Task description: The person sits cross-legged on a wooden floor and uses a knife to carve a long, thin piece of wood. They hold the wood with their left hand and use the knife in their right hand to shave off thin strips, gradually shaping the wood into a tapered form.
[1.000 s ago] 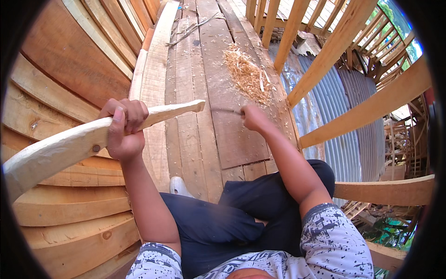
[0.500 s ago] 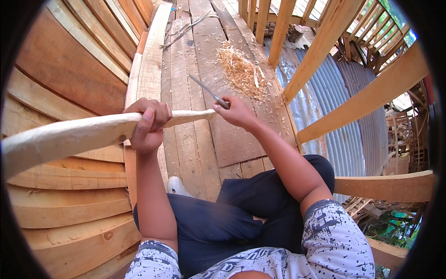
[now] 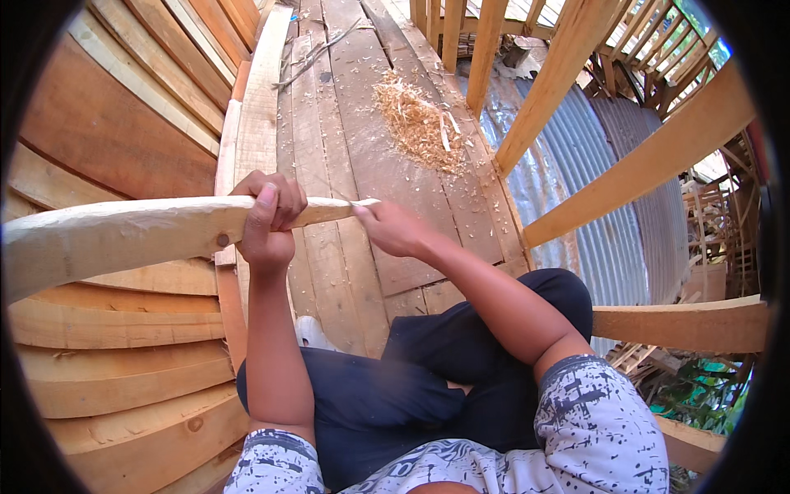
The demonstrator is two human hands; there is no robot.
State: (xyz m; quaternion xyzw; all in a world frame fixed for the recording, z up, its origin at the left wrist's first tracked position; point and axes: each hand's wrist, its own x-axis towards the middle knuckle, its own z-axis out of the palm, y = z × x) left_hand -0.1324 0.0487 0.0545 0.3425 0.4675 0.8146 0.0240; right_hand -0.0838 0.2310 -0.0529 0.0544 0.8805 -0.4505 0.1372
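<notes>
A long, pale, curved piece of wood [image 3: 140, 235] stretches from the left edge to the middle, with a knot in its side and a narrowing right end. My left hand [image 3: 270, 216] is wrapped round it, thumb on the near side. At the narrow end my right hand [image 3: 393, 228] is closed on a knife. Its handle is covered by the fingers, and the thin blade [image 3: 341, 193], blurred, shows at the wood's top edge.
Wood shavings [image 3: 421, 128] lie heaped on the plank floor [image 3: 346, 263], with thin twigs [image 3: 317, 58] farther off. Timber boards [image 3: 115, 123] line the left side. Slanting wooden posts [image 3: 547, 95] stand at the right, before corrugated metal sheets [image 3: 568, 165]. A pale shoe [image 3: 311, 332] shows beside my dark-clothed legs.
My right hand has moved left and slightly down, bringing the knife from above the wood's narrow end onto its edge. My left hand keeps its grip on the wood.
</notes>
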